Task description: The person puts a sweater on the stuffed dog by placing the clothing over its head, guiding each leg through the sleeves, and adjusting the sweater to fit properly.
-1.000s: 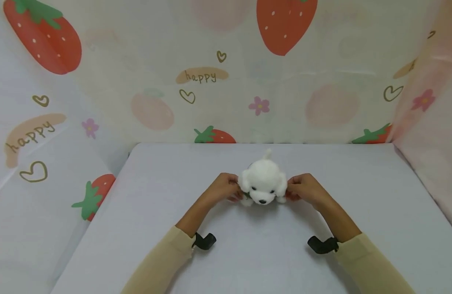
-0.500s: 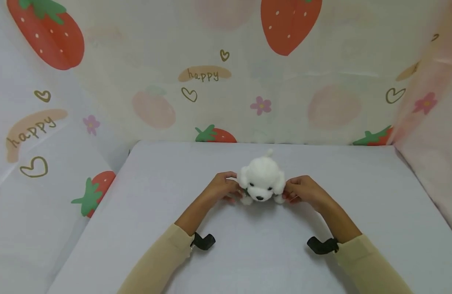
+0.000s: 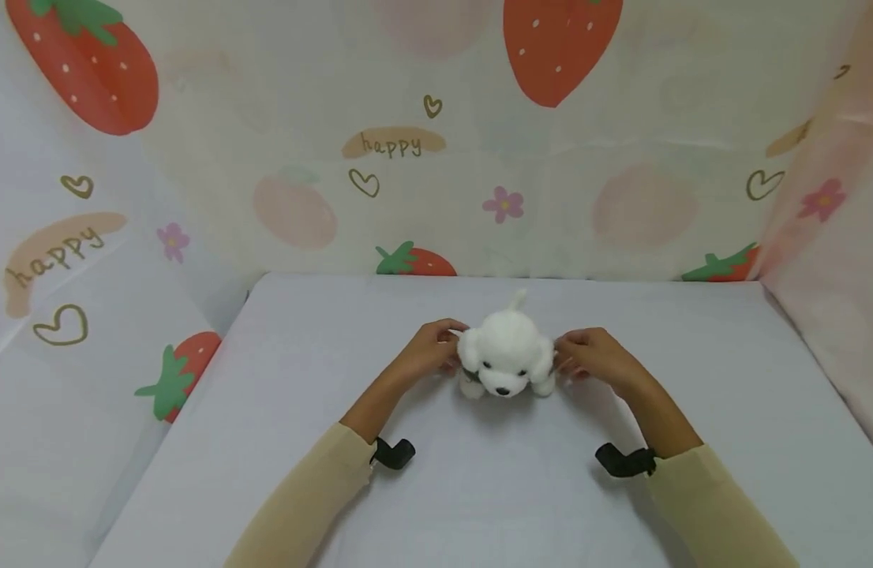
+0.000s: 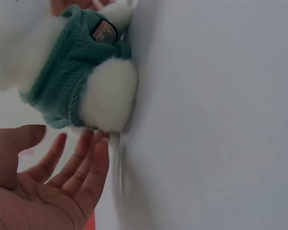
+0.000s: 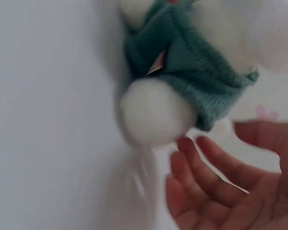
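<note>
A white plush dog [image 3: 506, 347] stands on the white tabletop in the head view, its dark nose toward me. Both wrist views show its green knitted sweater [image 4: 69, 67], which has a small patch on the front. My left hand [image 3: 431, 347] is at the dog's left side as seen from the head; the fingers are loosely bent and the thumb stands apart, with nothing gripped between them. At the opposite side is my right hand [image 3: 596, 359], its fingers [image 5: 211, 177] spread and relaxed close by a white paw [image 5: 156, 112]. Whether the fingertips touch the fur is hard to tell.
White cloth covers the table [image 3: 507, 489]. Behind it hangs a pale curtain [image 3: 550, 158] printed with strawberries, hearts and flowers; it runs along both sides too. Each wrist carries a black camera mount, one on the left wrist [image 3: 395, 454] and one on the right wrist [image 3: 624, 460].
Both hands have loosened from the dog's sides and moved slightly up and away from its front paws. The dog stays at nearly the same spot, both front paws now in plain sight.
</note>
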`<state>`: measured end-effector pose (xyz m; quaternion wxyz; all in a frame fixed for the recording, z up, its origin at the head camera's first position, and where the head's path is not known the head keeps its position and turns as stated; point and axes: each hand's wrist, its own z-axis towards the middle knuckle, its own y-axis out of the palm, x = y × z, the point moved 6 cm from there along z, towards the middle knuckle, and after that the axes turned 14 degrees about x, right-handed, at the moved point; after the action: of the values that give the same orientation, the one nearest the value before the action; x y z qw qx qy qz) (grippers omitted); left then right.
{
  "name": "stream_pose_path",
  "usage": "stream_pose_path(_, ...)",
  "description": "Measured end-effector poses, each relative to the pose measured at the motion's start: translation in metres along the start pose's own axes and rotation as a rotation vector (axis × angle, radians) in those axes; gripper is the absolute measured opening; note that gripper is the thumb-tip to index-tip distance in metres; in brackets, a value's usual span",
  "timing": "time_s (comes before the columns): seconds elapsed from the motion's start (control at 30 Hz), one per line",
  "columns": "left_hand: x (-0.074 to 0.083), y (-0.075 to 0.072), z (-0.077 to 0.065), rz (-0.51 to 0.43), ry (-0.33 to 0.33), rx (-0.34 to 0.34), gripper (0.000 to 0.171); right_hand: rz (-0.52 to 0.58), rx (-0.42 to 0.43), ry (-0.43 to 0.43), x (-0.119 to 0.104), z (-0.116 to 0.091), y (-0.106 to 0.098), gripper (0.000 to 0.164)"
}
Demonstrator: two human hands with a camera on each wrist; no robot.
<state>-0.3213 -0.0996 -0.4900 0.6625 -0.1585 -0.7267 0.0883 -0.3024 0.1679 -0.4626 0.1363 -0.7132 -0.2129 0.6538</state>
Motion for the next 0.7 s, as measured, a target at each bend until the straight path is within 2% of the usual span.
stream_pose_path(0.1, 0.006, 0.009, 0.012, 0.019, 0.04, 0.043, 0.035, 0.063, 0.078, 0.0, -0.008, 0.012, 0.001, 0.042)
stream_pose_path(0.2, 0.006, 0.016, 0.018, 0.086, 0.099, 0.063, 0.034, 0.026, 0.131, -0.074, -0.012, 0.021, 0.01, 0.039)
stream_pose_path(0.47, 0.02, 0.019, 0.019, 0.385, 0.396, 0.127, 0.025, -0.15, 0.21, -0.344, -0.02, 0.027, 0.016, 0.016)
stream_pose_path(0.6, 0.03, 0.017, 0.02, 0.477, 0.458, 0.181, 0.016, -0.307, 0.274, -0.466, -0.029, 0.025, 0.015, 0.015)
stream_pose_path(0.7, 0.033, 0.017, 0.02, 0.556, 0.499, 0.186, 0.017, -0.481, 0.325, -0.527, -0.035, 0.022, 0.016, 0.016)
